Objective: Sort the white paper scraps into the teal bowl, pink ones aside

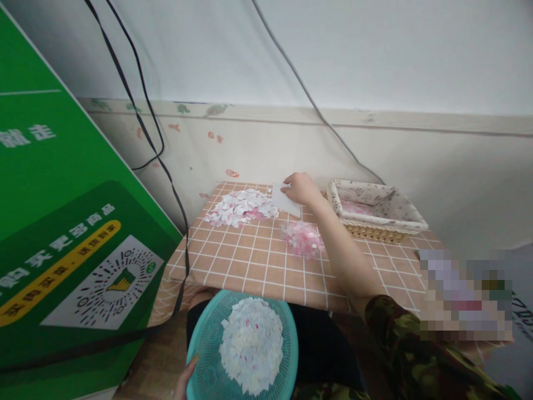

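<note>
A teal plastic basket [202, 364] with a perforated bottom sits on my lap. My left hand [186, 380], only partly in view, grips its left rim. Inside lies a heap of small whitish paper pieces [251, 344] with a few pink specks. My right hand [303, 189] reaches to the back of the table, its fingers closed on a flat white card [285, 199]. Left of the card is a pile of white and pink paper pieces [244, 206]. Nearer me, below my right hand, lies a smaller heap of pink, clear-looking packets [303, 239].
A wicker basket [375, 230] with a patterned cloth lining stands at the right on the checked tablecloth [245, 261], with pink items inside. At the left rises a green sign [83, 222], with black cables [183, 233] hanging beside it. The wall is behind the table.
</note>
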`<state>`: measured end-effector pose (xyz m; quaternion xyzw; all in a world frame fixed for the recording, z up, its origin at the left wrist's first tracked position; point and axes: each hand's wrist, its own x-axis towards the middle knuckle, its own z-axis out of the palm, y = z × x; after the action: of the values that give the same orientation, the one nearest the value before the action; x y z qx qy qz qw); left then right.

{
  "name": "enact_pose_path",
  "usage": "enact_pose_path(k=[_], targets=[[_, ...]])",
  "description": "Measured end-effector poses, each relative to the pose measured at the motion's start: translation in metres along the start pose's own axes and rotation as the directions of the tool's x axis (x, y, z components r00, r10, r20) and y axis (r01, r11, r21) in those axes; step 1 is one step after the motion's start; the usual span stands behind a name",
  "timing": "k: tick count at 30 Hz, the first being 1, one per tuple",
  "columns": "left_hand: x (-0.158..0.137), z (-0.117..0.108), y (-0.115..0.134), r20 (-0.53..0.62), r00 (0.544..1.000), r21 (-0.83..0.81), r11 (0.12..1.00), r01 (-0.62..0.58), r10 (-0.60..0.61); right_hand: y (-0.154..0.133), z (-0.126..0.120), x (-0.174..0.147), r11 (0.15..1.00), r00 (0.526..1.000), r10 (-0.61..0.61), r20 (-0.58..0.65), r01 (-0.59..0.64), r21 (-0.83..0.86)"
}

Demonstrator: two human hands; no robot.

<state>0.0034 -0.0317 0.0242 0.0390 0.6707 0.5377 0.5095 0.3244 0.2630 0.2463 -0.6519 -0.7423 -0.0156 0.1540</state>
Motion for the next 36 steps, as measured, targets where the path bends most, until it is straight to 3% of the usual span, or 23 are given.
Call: enact_pose_path(k=[5,9,15,19,22,32,36], targets=[[0.018,-0.008,-0.002,-0.043,0.997,0.002,0.998,0.063,-0.063,-0.005,0.002,-0.003,0.999,0.999,-0.034,0.016,0.034,0.030],[0.017,-0.009,-0.001,0.013,0.997,-0.038,0.996,0.082,-0.082,-0.009,0.001,-0.002,0.982,0.990,-0.121,0.069,0.110,0.152],[0.020,-0.006,-0.005,0.075,0.987,-0.105,0.983,0.149,-0.141,-0.010,0.002,-0.003,0.974,0.992,-0.126,0.031,0.118,0.191],[0.027,-0.008,-0.012,0.089,0.983,-0.133,0.976,0.170,-0.159,-0.017,0.001,-0.006,0.931,0.961,-0.249,0.117,0.204,0.303],[0.027,-0.009,-0.014,0.111,0.980,-0.159,0.970,0.183,-0.167,-0.022,-0.001,-0.008,0.897,0.944,-0.310,0.113,0.250,0.365],[0.021,-0.010,-0.013,0.238,0.956,-0.203,0.954,0.221,-0.171,-0.041,0.014,-0.011,0.920,0.944,-0.318,0.093,0.283,0.271],[0.020,-0.009,-0.013,0.226,0.963,-0.216,0.956,0.199,-0.150,-0.040,0.014,-0.010,0.923,0.950,-0.305,0.066,0.278,0.266]])
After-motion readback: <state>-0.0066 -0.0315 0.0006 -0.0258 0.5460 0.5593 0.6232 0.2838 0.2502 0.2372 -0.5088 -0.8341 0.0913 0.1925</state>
